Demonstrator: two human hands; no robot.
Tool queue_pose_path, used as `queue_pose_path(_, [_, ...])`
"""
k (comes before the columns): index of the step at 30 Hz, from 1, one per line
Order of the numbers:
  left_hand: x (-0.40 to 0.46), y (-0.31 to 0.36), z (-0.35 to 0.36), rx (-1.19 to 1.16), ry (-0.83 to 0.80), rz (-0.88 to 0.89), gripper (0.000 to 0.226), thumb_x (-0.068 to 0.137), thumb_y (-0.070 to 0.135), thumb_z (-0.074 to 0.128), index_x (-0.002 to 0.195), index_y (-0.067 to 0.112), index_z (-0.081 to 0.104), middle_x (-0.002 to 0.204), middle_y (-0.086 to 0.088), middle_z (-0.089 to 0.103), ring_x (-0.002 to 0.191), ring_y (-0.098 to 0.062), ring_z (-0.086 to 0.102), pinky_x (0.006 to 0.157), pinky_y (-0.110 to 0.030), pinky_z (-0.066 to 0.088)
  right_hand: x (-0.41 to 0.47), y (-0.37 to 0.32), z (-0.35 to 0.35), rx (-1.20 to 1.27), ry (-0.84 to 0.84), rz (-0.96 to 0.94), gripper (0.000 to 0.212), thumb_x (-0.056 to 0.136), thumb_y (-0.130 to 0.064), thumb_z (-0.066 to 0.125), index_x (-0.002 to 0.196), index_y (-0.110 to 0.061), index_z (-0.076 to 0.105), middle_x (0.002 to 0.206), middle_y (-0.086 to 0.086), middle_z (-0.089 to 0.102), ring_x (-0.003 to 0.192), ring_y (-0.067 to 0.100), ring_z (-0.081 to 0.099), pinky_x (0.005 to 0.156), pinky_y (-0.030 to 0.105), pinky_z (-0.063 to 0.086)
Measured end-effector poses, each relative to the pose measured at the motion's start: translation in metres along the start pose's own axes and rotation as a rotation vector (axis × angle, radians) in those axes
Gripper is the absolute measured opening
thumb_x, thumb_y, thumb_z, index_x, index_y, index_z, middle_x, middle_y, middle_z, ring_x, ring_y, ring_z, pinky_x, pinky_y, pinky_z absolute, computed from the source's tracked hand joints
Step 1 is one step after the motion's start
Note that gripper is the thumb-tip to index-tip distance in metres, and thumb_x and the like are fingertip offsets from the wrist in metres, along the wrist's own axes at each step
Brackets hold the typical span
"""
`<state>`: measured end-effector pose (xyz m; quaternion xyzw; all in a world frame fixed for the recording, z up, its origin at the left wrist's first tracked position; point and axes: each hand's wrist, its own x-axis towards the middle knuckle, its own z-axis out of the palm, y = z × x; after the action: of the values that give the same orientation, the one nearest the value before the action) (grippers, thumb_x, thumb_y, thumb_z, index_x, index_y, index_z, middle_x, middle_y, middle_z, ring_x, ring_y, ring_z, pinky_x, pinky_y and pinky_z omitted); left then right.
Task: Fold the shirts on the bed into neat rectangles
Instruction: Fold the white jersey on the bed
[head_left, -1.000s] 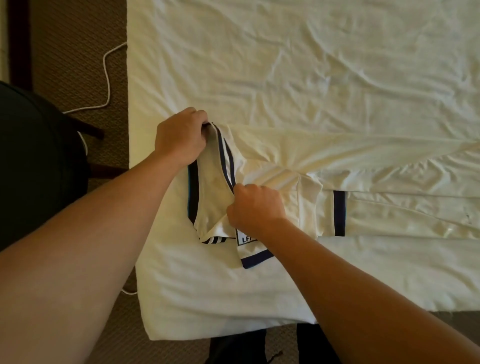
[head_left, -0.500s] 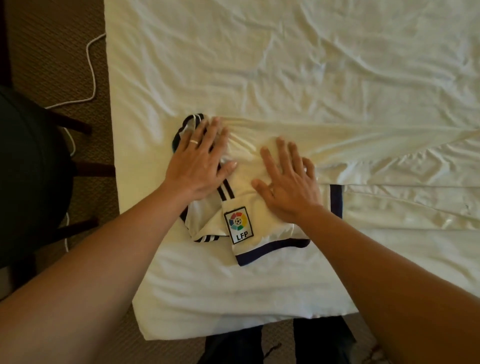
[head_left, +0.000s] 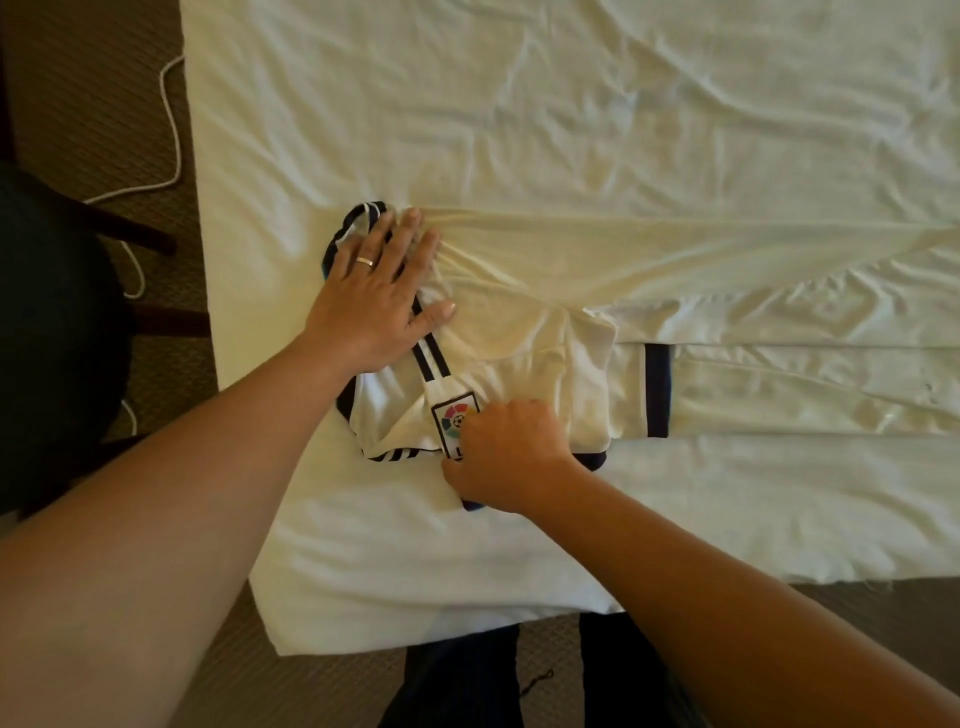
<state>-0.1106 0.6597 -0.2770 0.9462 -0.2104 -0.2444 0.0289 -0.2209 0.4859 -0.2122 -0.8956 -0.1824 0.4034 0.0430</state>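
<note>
A person's two bare hands work one white short-sleeved jersey (head_left: 524, 358) with navy trim, lying on a bed covered by a single wrinkled white sheet (head_left: 519, 114). The jersey sits near the bed's left edge and stretches away to the right across the sheet, its body folded into a long narrow band. The left hand (head_left: 376, 291), wearing one plain ring (head_left: 364, 261), lies flat with fingers spread, pressing down on the jersey's navy-edged collar (head_left: 358, 218) end. Just beside it, nearer the bed's front edge, the right hand (head_left: 506, 454) has its fingers curled, pinching the navy-hemmed edge of one folded sleeve; part of that hem is hidden under the hand. One square multicoloured badge (head_left: 453, 415) shows on the sleeve, touching the right hand's knuckles, with two navy stripes (head_left: 428, 358) running from it up toward the left hand. A second navy cuff band (head_left: 657, 391) shows farther right on the jersey, apart from both hands. Off the bed's left edge, one white cord (head_left: 174, 130) snakes over brown patterned carpet (head_left: 93, 88), beside one dark chair (head_left: 57, 322). Below the bed's front edge, the person's two dark trouser legs (head_left: 462, 675) are visible.
</note>
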Motion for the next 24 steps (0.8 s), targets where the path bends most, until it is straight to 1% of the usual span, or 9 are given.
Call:
queue_pose_path(3, [0.002,0.004,-0.008,-0.054,0.018,-0.003,0.088,0.096,0.074,0.022,0.163,0.021,0.000,0.171,-0.001,-0.013,0.157,-0.024,-0.013,0.125,-0.049,-0.005,0.001,0.001,-0.003,-0.017,-0.043,0.022,0.027,0.092,-0.040,0.051,0.074,-0.021,0.055,0.069,-0.004,0.055,0.059,0.015,0.051,0.056,0.029,0.039])
queue_pose_path(6, [0.003,0.007,-0.018,-0.091,0.066,-0.010,0.086,0.093,0.068,0.046,0.160,0.017,0.024,0.170,-0.005,0.009,0.157,-0.028,0.007,0.124,-0.053,0.009,0.003,0.004,-0.013,0.053,-0.108,-0.024,0.012,0.088,-0.031,0.056,0.089,-0.019,0.056,0.074,-0.003,0.052,0.060,0.015,0.048,0.054,0.027,0.037])
queue_pose_path(9, [0.001,0.011,-0.029,-0.021,0.157,0.005,0.079,0.085,0.060,0.068,0.146,0.015,0.044,0.159,-0.009,0.032,0.150,-0.034,0.025,0.114,-0.057,0.024,0.004,0.019,-0.028,0.239,-0.190,-0.031,0.012,0.087,-0.025,0.058,0.088,-0.017,0.050,0.076,-0.001,0.049,0.062,0.014,0.047,0.056,0.029,0.040])
queue_pose_path(12, [0.000,0.021,-0.040,0.108,0.206,0.012,0.067,0.078,0.054,0.076,0.129,0.014,0.057,0.140,-0.009,0.050,0.136,-0.037,0.038,0.101,-0.055,0.032,0.004,0.048,-0.047,0.514,-0.296,-0.007,0.016,0.088,-0.013,0.056,0.076,-0.012,0.046,0.073,0.002,0.050,0.061,0.016,0.047,0.056,0.026,0.038])
queue_pose_path(14, [0.001,0.027,-0.041,0.123,0.165,0.017,0.054,0.086,0.052,0.070,0.126,0.017,0.062,0.134,-0.006,0.057,0.131,-0.035,0.045,0.103,-0.054,0.032,0.003,0.074,-0.061,0.594,-0.371,-0.015,0.020,0.087,-0.005,0.051,0.071,-0.010,0.040,0.070,0.004,0.042,0.060,0.018,0.039,0.054,0.024,0.031])
queue_pose_path(16, [0.001,0.026,-0.038,0.050,0.168,-0.005,0.045,0.096,0.052,0.050,0.127,0.022,0.064,0.134,-0.003,0.060,0.127,-0.030,0.050,0.105,-0.049,0.027,0.002,0.105,-0.074,0.703,-0.358,0.055,0.018,0.083,-0.003,0.049,0.069,-0.011,0.041,0.071,0.006,0.042,0.063,0.020,0.041,0.056,0.027,0.032])
queue_pose_path(19, [0.002,0.023,-0.040,-0.083,0.209,-0.055,0.055,0.097,0.051,0.027,0.117,0.025,0.070,0.124,0.000,0.065,0.116,-0.027,0.056,0.098,-0.043,0.026,0.004,0.147,-0.089,0.776,-0.222,0.205,0.017,0.075,-0.006,0.051,0.065,-0.014,0.040,0.069,0.005,0.040,0.056,0.017,0.036,0.053,0.028,0.031])
queue_pose_path(22, [0.006,0.022,-0.045,-0.163,0.168,-0.084,0.067,0.095,0.063,0.020,0.112,0.025,0.073,0.119,0.002,0.064,0.115,-0.027,0.055,0.096,-0.044,0.024,0.009,0.177,-0.099,0.825,-0.051,0.295,0.025,0.077,-0.003,0.051,0.062,-0.015,0.034,0.067,0.002,0.033,0.057,0.016,0.029,0.053,0.027,0.027])
queue_pose_path(24, [0.011,0.020,-0.048,-0.146,0.161,-0.119,0.069,0.091,0.071,0.021,0.106,0.027,0.072,0.110,0.005,0.063,0.114,-0.025,0.055,0.094,-0.044,0.023,0.015,0.190,-0.104,0.790,0.024,0.314,0.026,0.084,-0.003,0.051,0.064,-0.014,0.038,0.068,0.003,0.036,0.061,0.019,0.032,0.054,0.028,0.028])
